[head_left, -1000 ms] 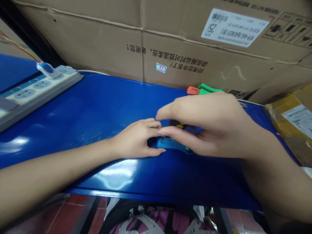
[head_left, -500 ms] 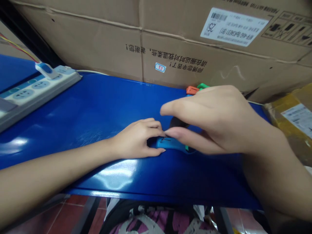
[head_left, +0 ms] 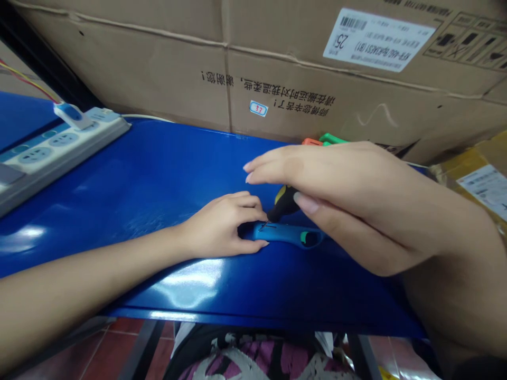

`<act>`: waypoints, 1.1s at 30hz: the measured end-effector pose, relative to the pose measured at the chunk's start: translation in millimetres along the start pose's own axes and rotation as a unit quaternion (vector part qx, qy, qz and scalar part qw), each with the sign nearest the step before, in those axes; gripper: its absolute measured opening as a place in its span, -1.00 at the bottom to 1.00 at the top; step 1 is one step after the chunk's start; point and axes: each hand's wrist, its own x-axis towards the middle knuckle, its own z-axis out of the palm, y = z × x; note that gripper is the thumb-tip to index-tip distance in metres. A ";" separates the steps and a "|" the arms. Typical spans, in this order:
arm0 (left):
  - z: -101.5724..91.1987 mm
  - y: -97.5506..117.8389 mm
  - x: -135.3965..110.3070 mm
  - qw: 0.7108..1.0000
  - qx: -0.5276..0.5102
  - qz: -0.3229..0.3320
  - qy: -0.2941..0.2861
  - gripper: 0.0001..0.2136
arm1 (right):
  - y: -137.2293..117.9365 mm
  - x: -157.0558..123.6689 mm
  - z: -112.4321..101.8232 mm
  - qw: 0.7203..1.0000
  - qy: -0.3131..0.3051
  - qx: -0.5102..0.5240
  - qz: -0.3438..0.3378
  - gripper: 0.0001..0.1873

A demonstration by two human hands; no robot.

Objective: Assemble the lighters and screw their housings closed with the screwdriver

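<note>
A small blue plastic part (head_left: 287, 234) with a green button lies on the blue table (head_left: 158, 174). My left hand (head_left: 222, 225) is curled round its left end and pins it to the table. My right hand (head_left: 348, 195) hovers just above it and grips a small screwdriver with a yellow and black handle (head_left: 282, 202). The screwdriver's thin tip rests on the blue part near my left fingertips. My right forefinger is stretched out to the left; the other fingers close on the handle.
A white power strip (head_left: 59, 145) with a blue plug lies at the far left. Large cardboard boxes (head_left: 277, 68) wall off the back. Orange and green plastic pieces (head_left: 322, 140) peek out behind my right hand. A yellowish parcel (head_left: 475, 184) sits at the right.
My right hand has lifted and tilted, so the screwdriver's handle and the green button on the blue part now show. My left hand has stayed put.
</note>
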 end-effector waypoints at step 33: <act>-1.4 1.5 1.6 1.000 -0.015 -0.014 -0.005 -0.78 | -2.8 2.7 5.4 0.999 0.035 -0.021 0.011 -0.60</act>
